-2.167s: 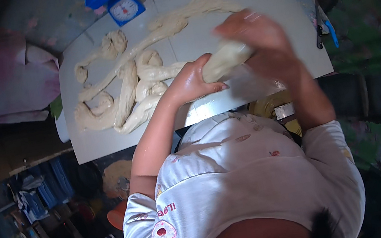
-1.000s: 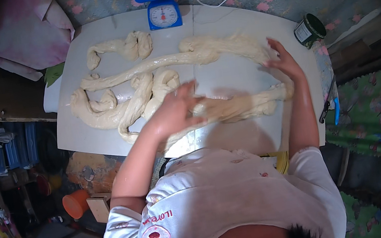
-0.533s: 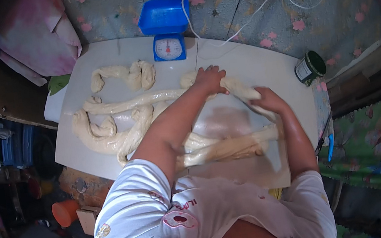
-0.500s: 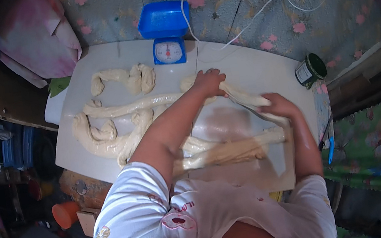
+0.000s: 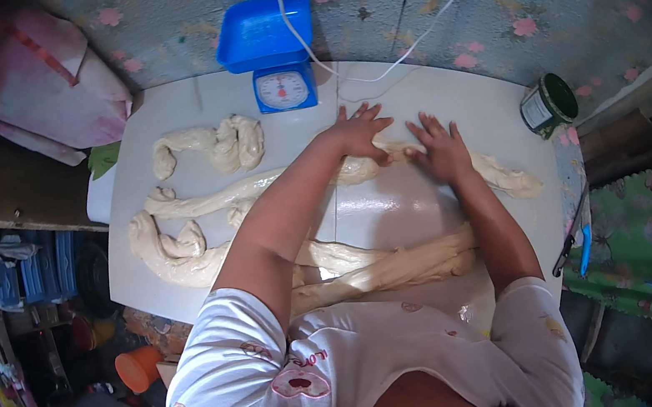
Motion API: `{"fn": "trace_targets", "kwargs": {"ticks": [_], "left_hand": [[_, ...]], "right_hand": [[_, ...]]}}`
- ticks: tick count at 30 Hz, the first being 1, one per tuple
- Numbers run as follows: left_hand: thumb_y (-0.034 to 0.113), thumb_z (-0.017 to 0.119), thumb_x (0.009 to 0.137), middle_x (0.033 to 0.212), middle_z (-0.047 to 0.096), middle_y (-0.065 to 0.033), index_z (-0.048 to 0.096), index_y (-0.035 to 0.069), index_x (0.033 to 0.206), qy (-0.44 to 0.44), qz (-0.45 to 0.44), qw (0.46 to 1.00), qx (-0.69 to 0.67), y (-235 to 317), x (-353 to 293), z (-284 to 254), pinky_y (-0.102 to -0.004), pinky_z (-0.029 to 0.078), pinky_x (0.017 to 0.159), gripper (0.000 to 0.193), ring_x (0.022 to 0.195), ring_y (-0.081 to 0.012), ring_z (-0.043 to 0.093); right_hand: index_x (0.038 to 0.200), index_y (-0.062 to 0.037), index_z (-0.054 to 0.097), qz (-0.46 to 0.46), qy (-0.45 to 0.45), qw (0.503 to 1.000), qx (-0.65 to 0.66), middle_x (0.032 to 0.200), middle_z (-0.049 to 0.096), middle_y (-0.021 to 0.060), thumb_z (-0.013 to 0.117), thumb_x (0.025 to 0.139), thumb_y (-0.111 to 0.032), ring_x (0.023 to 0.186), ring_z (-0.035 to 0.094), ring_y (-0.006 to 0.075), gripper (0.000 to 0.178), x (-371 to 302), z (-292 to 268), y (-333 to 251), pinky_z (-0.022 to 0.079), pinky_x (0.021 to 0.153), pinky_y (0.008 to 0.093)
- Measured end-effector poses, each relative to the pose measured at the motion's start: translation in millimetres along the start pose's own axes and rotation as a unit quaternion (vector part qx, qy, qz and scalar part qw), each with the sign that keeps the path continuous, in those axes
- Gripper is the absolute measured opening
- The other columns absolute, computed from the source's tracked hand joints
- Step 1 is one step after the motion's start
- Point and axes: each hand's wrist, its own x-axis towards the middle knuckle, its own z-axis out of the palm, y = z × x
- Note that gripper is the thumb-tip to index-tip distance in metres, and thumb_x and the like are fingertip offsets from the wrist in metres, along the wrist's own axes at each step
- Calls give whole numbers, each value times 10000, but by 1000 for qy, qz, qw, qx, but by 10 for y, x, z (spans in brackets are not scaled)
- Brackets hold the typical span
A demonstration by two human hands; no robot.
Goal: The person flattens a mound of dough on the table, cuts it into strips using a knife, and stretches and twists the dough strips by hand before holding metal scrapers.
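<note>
My left hand (image 5: 359, 133) lies with fingers spread on a pale, glossy strip of dough (image 5: 512, 178) at the far middle of the table. Close to its right, my right hand (image 5: 444, 150) is also spread, palm down over the same strip, whose end trails out to the right. Neither hand grips anything. Part of the strip is hidden beneath both hands. Left of them runs a long dough rope (image 5: 211, 198), partly covered by my left forearm. Nearer to me, thick dough ropes (image 5: 395, 269) lie crosswise, and a curled dough piece (image 5: 151, 245) sits at the left.
A folded dough lump (image 5: 237, 145) rests at the far left of the white table (image 5: 477, 84). Behind stands a blue kitchen scale (image 5: 283, 88) with a white cable (image 5: 412, 47) hanging near it. A dark green can (image 5: 551, 104) and a blue-handled tool (image 5: 586, 249) are along the right edge.
The right end of the dough strip, earlier lifted in my right hand, now lies on the table. My right hand has let go and moved left and farther away. Both hands have spread.
</note>
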Motion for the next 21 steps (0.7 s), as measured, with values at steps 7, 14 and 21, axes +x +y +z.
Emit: {"fn": "trace_targets", "kwargs": {"ticks": [7,14,21], "left_hand": [[446,670,781,1118,576,-131,559,76,1138,246,-159,955,47,-220,-714,209,-440,428,892,526,1117,-336,520],[177,763,718,970,644,-156,540,53,1069,186,-118,946,-240,-144,-674,37,-424,483,781,433,931,-355,616],[123,800,662,1062,611,-119,516,46,1125,385,84,858,-330,857,-1028,-430,-343,475,814,548,958,-249,603]], "right_hand": [[1456,-226,302,1,149,988,45,1516,269,116,426,914,-536,1402,249,275,636,381,210,-104,111,1126,558],[1416,-90,353,-42,-54,953,297,1456,353,161,684,800,-335,1343,343,292,741,69,-99,-321,264,1108,430],[1251,-4,479,-103,105,748,647,1175,593,122,756,754,-143,1073,569,200,586,0,-622,-1085,448,919,354]]}}
